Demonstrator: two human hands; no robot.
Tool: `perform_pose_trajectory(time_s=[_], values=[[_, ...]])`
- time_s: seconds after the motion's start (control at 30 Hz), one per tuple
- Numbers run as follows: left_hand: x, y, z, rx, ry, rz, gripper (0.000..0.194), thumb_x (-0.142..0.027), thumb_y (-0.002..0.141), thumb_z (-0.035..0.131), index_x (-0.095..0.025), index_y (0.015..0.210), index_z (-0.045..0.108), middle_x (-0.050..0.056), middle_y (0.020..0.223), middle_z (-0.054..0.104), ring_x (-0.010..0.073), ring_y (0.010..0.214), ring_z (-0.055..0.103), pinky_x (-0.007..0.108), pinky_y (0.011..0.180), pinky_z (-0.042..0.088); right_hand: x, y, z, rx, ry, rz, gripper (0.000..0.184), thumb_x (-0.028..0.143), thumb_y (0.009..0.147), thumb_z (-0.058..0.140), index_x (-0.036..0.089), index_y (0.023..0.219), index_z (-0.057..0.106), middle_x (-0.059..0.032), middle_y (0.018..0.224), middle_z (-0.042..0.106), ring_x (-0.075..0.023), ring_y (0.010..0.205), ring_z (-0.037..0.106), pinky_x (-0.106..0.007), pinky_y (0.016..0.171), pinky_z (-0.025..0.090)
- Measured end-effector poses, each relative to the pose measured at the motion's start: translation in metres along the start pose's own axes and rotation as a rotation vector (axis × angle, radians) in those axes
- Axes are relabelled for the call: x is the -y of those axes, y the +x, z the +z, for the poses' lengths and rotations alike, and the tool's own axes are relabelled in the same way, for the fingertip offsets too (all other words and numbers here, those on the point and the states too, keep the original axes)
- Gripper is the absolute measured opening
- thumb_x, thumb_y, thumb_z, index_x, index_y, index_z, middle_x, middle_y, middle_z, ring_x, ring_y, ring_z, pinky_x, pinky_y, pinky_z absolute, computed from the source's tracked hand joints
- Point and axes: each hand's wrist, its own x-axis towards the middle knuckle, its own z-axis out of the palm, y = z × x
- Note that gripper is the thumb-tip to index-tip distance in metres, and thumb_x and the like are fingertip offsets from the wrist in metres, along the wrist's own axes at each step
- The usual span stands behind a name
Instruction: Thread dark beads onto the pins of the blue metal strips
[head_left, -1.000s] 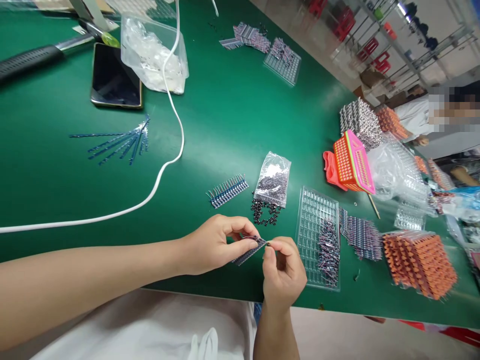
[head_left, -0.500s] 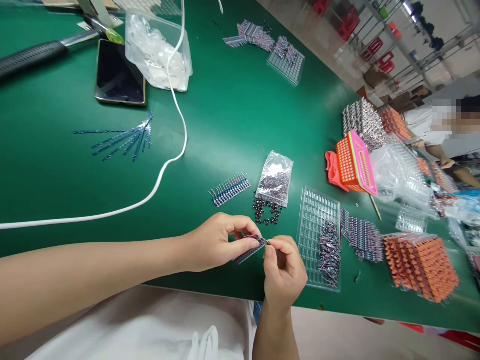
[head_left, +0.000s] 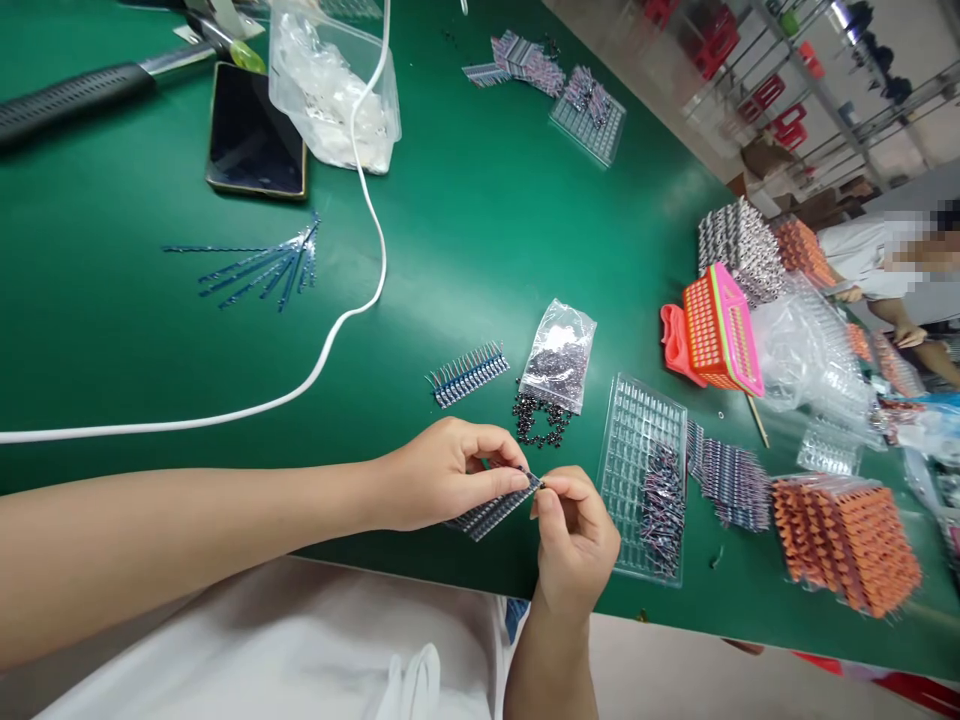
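Note:
My left hand (head_left: 431, 480) is closed, thumb and fingers pinching a dark strip of small square parts (head_left: 489, 517). Right at the strip's far end, my right hand (head_left: 576, 550) pinches with thumb and forefinger; what it grips there is tiny and mostly hidden. Just beyond the hands lie small dark beads or parts (head_left: 541, 422), below a clear plastic bag (head_left: 559, 358) with more of them. A blue strip with thin wire legs (head_left: 470, 376) rests left of the bag. Beside my right hand, a clear compartment tray (head_left: 624, 440) holds a heap of thin wired pieces (head_left: 663, 515).
A white cable (head_left: 330, 350) curves over the green table. Left are a phone (head_left: 255, 135), a hammer (head_left: 75, 100), a plastic tub (head_left: 390, 120) and blue strips (head_left: 277, 262). Right are orange stacks (head_left: 847, 540), bundled strips (head_left: 731, 485) and a basket (head_left: 712, 330). Another person (head_left: 862, 250) sits far right.
The view has shifted slightly, so the table's far things sit a little further right. More of the dark strip shows under my left hand. Both hands keep their pinch.

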Motion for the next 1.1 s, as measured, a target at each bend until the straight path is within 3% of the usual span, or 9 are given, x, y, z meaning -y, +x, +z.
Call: perform_pose_trajectory(time_s=[1.1], values=[[-0.0043,0.0,-0.0019,-0.026,0.078,-0.006,0.025,-0.036,0.086,0.061,-0.013,0.086,0.071,0.001,0.072,0.066,0.0119,0.063,0.054,0.022,0.058,0.042,0.0015,0.0004,0.0005,-0.036,-0.132,0.006,0.003,0.022,0.089,0.065,0.02,0.087,0.065,0.001,0.075,0.055,-0.0126,0.066,0.053,-0.025,0.056,0.041]])
